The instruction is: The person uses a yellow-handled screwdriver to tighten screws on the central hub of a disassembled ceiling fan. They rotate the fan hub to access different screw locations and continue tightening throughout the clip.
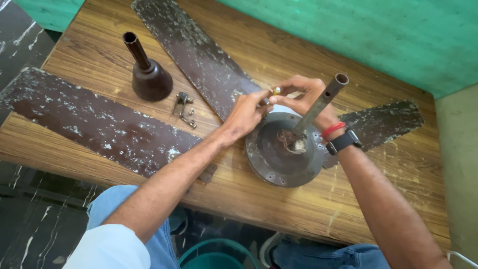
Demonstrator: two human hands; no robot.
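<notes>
A brown ceiling fan motor [279,159] lies on the wooden table [89,55], its metal down rod [323,99] pointing up toward me. My left hand [246,114] and my right hand [301,94] meet at the motor's far rim, where a blade joins it. Fingers of both hands pinch a small brass-coloured part [276,90]; which hand grips it I cannot tell. My right wrist wears a black watch [343,142] and a red band. Three worn brown blades spread out: left [84,119], middle [194,50] and right [383,124].
A brown bell-shaped canopy cover [148,74] stands at the back left. Loose screws and a small metal bracket [184,107] lie beside it. A green wall [373,35] runs behind the table. A teal bucket [214,256] sits on the floor between my knees.
</notes>
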